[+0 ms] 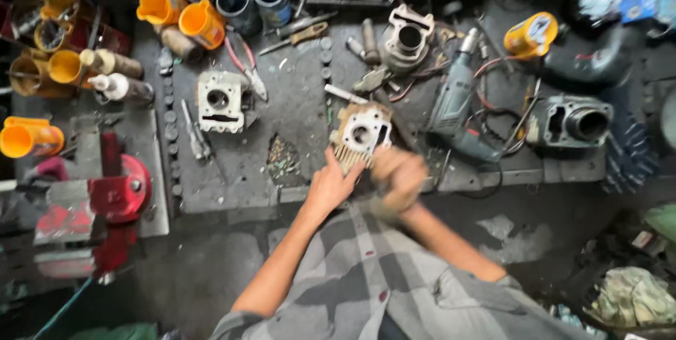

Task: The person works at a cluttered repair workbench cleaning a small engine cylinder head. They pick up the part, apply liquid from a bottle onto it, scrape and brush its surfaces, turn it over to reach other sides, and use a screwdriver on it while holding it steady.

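A: What do the hands do at this moment?

B: The left hand (331, 186) is open, its fingers spread, and the fingertips press on the near edge of the cylinder block (360, 134). It holds the block steady but does not grip around it. The right hand (398, 177) is blurred. It looks curled, maybe around a rag or small tool, but I cannot tell what it holds or how far the fingers close.

A: Where is the block?

B: It lies on the bench (296, 86), just beyond the left fingertips, with the bore facing up and the fins toward the person. The right hand is just beside its near right corner.

A: Which step is this, you think?

B: I judge it as rubbing or cleaning the block face: one hand braces, the other works. For the next move, the left fingers should keep pressing so the block does not slide, and the right hand needs a firm contact on the face.

A: And farther from the fingers?

B: To the right of them lies a drill (454, 104). To the left, farther away, a second block (220, 101) with pliers (246, 65) beside it. Well beyond are a third cylinder (407, 39) and yellow cups (203, 22). Far to the left is a red vise (116, 196).
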